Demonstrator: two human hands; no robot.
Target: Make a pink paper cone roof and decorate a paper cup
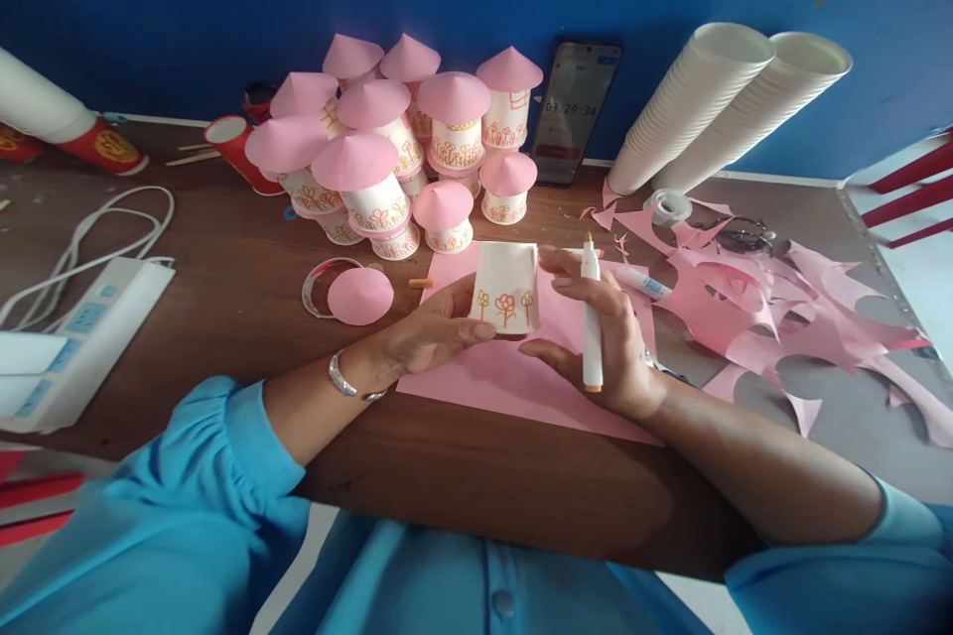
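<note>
My left hand (439, 327) grips an upside-down white paper cup (506, 286) with small flowers drawn along its lower edge, held over a pink paper sheet (513, 367). My right hand (607, 337) is closed round a white marker pen (591, 313) with an orange tip pointing up, and its fingertips touch the cup's right side. A loose pink paper cone (360, 296) lies on the brown table (245, 288) just left of my left hand.
A cluster of decorated cups with pink cone roofs (402, 154) stands behind. A phone (575, 111) leans on the blue wall. Two long stacks of white cups (734, 99) lie at back right, pink paper scraps (781, 308) and scissors (737, 236) beneath. A power strip (81, 337) sits left.
</note>
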